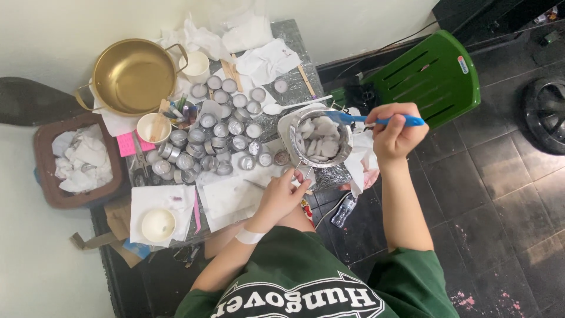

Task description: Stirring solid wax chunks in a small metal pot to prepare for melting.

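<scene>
Two bare hands work at a small steel saucepan (321,140) full of white wax discs, seen from the head camera looking down. The left hand (281,197) is closed around the saucepan's handle, just below the pan's rim on the person's side, with a white band on the wrist. The right hand (395,132), to the right of the saucepan, is pinched shut on the handle of a blue spatula (376,121), whose blade reaches across the pan's upper right rim and over the discs. Left of the saucepan stands a dense cluster of small empty metal candle cups (218,138) on a table (291,38) covered in crumpled white paper. Farther left and above sits a large brass-coloured pot (132,76) with two handles. Well to the left of the saucepan is a brown bin (44,171) holding white tissue. Up and to the right of the saucepan, past the right hand, stands a green plastic chair (429,73) on dark floor tiles.
</scene>
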